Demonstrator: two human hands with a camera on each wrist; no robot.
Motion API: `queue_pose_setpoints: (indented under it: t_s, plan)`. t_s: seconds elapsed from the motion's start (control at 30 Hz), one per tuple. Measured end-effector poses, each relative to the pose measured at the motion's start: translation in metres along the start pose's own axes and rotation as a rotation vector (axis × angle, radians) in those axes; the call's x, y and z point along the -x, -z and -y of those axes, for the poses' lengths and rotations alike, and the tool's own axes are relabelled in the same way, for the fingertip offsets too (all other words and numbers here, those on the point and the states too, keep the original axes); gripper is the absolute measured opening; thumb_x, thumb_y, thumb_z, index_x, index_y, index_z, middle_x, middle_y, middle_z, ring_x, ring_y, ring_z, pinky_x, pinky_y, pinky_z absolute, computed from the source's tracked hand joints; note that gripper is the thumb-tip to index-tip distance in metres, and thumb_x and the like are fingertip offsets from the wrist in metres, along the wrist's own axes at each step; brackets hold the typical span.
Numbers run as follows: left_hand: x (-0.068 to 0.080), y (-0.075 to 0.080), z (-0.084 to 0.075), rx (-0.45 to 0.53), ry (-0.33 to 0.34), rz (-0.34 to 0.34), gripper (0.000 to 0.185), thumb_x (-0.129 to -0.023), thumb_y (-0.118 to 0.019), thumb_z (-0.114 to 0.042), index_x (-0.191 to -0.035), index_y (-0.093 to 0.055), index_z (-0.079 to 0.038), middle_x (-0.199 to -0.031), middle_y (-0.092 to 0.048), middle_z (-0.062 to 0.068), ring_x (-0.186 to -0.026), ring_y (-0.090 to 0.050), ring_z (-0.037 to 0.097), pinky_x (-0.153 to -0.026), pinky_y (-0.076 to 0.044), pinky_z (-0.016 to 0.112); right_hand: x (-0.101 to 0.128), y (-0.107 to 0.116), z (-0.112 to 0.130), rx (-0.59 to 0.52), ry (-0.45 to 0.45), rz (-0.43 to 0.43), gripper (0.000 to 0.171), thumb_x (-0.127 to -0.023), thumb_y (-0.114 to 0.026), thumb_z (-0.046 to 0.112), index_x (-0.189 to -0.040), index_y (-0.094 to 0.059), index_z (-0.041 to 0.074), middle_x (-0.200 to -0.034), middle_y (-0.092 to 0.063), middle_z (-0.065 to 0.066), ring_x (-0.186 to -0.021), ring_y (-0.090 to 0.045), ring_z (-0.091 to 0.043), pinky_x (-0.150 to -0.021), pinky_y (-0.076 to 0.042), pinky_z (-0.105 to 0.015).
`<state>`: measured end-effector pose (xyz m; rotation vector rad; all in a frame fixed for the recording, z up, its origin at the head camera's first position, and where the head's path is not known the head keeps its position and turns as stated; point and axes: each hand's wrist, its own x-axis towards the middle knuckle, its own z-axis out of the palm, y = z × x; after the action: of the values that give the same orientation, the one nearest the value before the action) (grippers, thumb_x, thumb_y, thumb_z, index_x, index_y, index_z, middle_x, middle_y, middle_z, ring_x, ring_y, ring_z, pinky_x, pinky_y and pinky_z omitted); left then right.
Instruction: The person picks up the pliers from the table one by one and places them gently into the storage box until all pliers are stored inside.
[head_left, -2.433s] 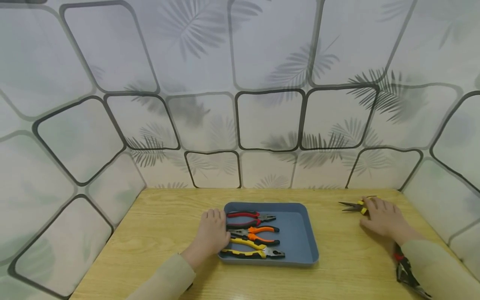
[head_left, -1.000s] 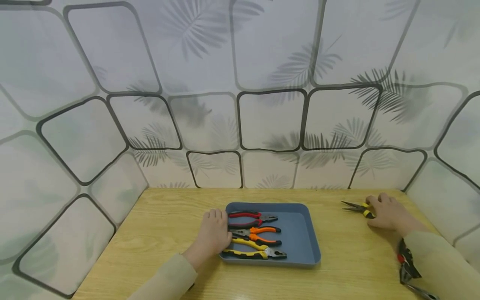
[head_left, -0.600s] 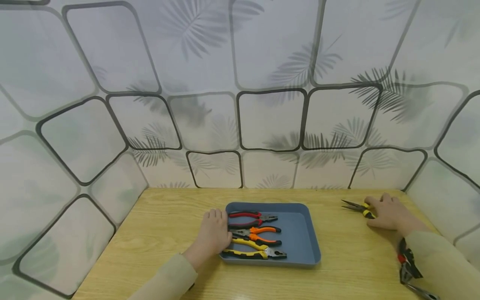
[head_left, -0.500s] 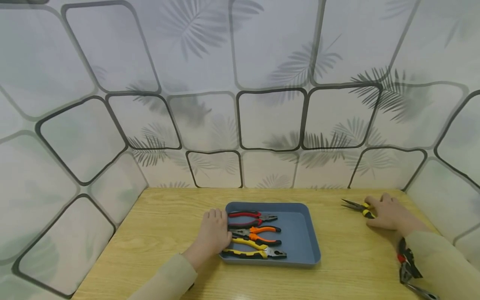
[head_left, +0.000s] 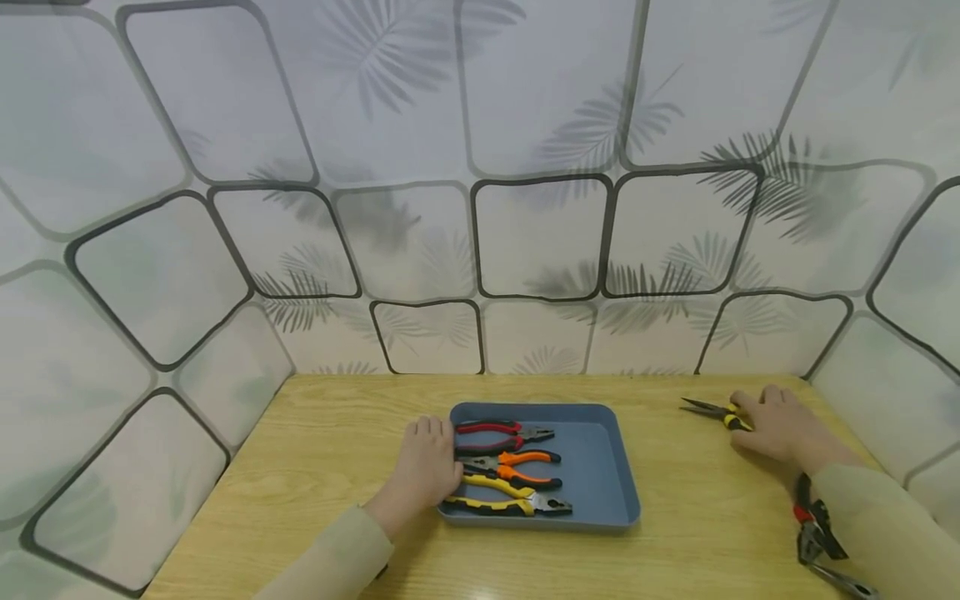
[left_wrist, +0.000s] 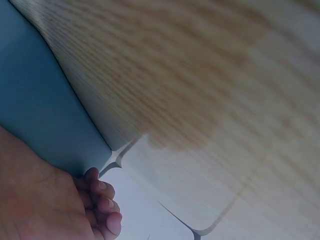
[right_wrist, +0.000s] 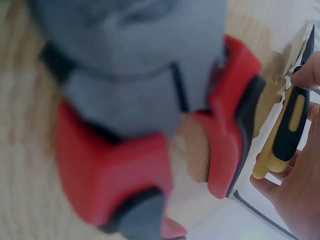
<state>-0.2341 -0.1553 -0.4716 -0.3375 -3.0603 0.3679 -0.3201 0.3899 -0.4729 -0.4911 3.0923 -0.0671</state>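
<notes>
My left hand [head_left: 422,462] grips the left rim of the blue tray [head_left: 600,467], its curled fingertips showing against the wall in the left wrist view. Inside lie red-and-black pliers [head_left: 487,427], orange-and-black long-nose pliers [head_left: 528,457] and yellow-and-black combination pliers [head_left: 517,504]. Over at the right, my right hand [head_left: 780,425] holds yellow-and-black needle-nose pliers [head_left: 711,410] by the handles, thumb and fingers round them in the right wrist view. Their long jaws point left, slightly apart.
Beside my right forearm lie red-and-black pliers [head_left: 813,529], partly under the sleeve; their red handle [right_wrist: 120,175] looms blurred in the right wrist view. Patterned walls [head_left: 540,242] enclose the wooden table [head_left: 330,433] at the back and sides.
My right hand has shifted slightly right, with its fingers now round the handles of the needle-nose pliers, whose jaws stand closer together. The left hand and tray have stayed in place.
</notes>
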Motion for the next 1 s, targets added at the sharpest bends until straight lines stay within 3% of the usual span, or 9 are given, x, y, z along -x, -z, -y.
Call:
queue_pose_setpoints:
  t_s: [0.33, 0.5, 0.77, 1.0]
  plan:
    - [0.0017, 0.0048, 0.0, -0.005, 0.002, -0.002, 0.058, -0.099, -0.062, -0.048, -0.129, -0.059, 0.001, -0.12, -0.066, 0.019, -0.113, -0.062, 0.032, -0.102, -0.051, 0.046, 0.0071, 0.0028, -0.0032, 0.048, -0.021, -0.032, 0.059, -0.101, -0.066, 0.039, -0.139, -0.054, -0.004, -0.115, -0.053, -0.041, -0.108, -0.054, -0.061, -0.08, -0.045, -0.07]
    - [0.0025, 0.0065, -0.0001, -0.011, 0.001, 0.001, 0.056, -0.099, -0.061, -0.048, -0.127, -0.059, 0.001, -0.118, -0.065, 0.018, -0.111, -0.062, 0.031, -0.1, -0.052, 0.046, 0.0089, 0.0021, -0.0049, 0.036, -0.023, -0.049, 0.057, -0.101, -0.064, 0.037, -0.139, -0.054, -0.004, -0.114, -0.053, -0.04, -0.106, -0.054, -0.058, -0.077, -0.042, -0.066]
    - [0.0027, 0.0054, -0.0009, -0.004, 0.004, 0.005, 0.056, -0.099, -0.061, -0.048, -0.127, -0.059, 0.001, -0.118, -0.065, 0.018, -0.112, -0.061, 0.032, -0.101, -0.051, 0.046, 0.0104, 0.0035, -0.0041, 0.032, -0.025, -0.045, 0.058, -0.101, -0.066, 0.038, -0.139, -0.055, -0.004, -0.114, -0.053, -0.038, -0.108, -0.053, -0.058, -0.081, -0.042, -0.07]
    - [0.0034, 0.0067, -0.0021, -0.021, 0.011, 0.005, 0.055, -0.099, -0.061, -0.048, -0.125, -0.059, 0.0, -0.115, -0.065, 0.017, -0.11, -0.061, 0.031, -0.1, -0.051, 0.045, 0.0102, 0.0085, 0.0034, 0.084, 0.005, -0.082, 0.056, -0.099, -0.069, 0.038, -0.136, -0.058, -0.002, -0.11, -0.056, -0.035, -0.106, -0.056, -0.058, -0.083, -0.044, -0.07]
